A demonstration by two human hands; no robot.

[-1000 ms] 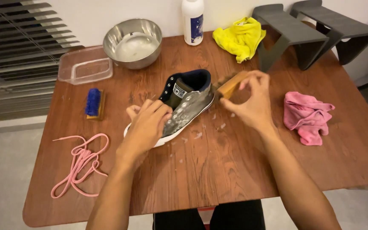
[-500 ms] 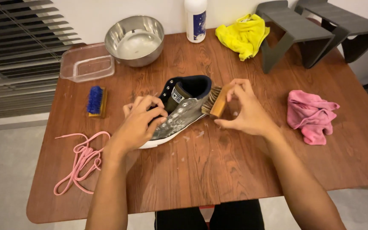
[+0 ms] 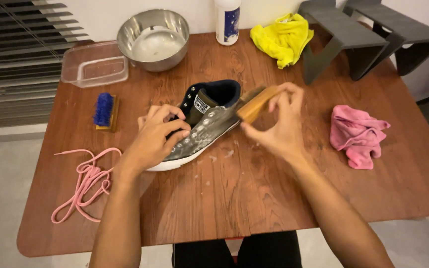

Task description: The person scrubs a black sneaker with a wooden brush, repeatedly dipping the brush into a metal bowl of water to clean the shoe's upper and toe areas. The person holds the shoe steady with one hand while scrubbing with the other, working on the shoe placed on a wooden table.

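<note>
The left hand [image 3: 157,136] curls its fingers over the toe and laces of a grey high-top canvas sneaker with a white sole [image 3: 202,124], pinning it at the middle of the brown wooden tabletop [image 3: 234,198]. The right hand [image 3: 279,126] pinches a wooden-backed scrubbing brush [image 3: 256,101] against the sneaker's heel side. A crumpled pink cloth [image 3: 358,135] lies towards the right edge, a pink shoelace [image 3: 83,181] near the left edge.

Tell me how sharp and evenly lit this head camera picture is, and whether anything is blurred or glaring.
Head view: warm indoor light, fairly even over the wooden table; the right hand and its wooden brush are smeared by motion blur; the left hand on the grey high-top sneaker is sharper; soft glare sits in the steel bowl; table edges bow slightly.
</note>
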